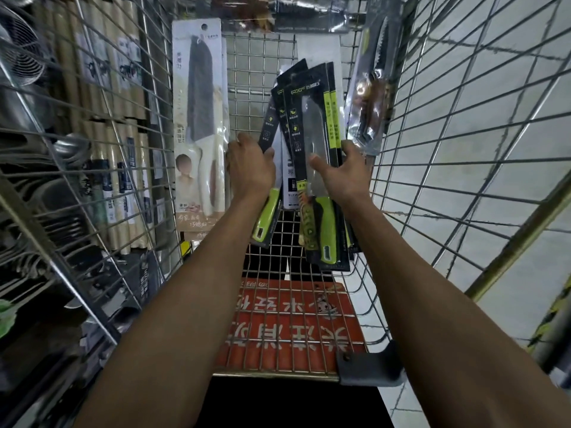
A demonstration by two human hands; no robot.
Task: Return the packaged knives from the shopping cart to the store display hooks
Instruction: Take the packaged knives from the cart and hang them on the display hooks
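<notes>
Head view: inside the shopping cart (262, 66), toward its far end wall, both hands hold packaged knives upright. The left hand (250, 168) curls its fingers round the edge of one black-and-green knife pack (268, 125), whose lime handle shows below the wrist. The right hand (343, 174) grips a fanned bundle of matching packs (312, 125), thumb on the clear blister over a cleaver blade. A white knife pack (197, 118) leans on the cart's left wall, and a serrated knife pack (370, 88) on its right.
</notes>
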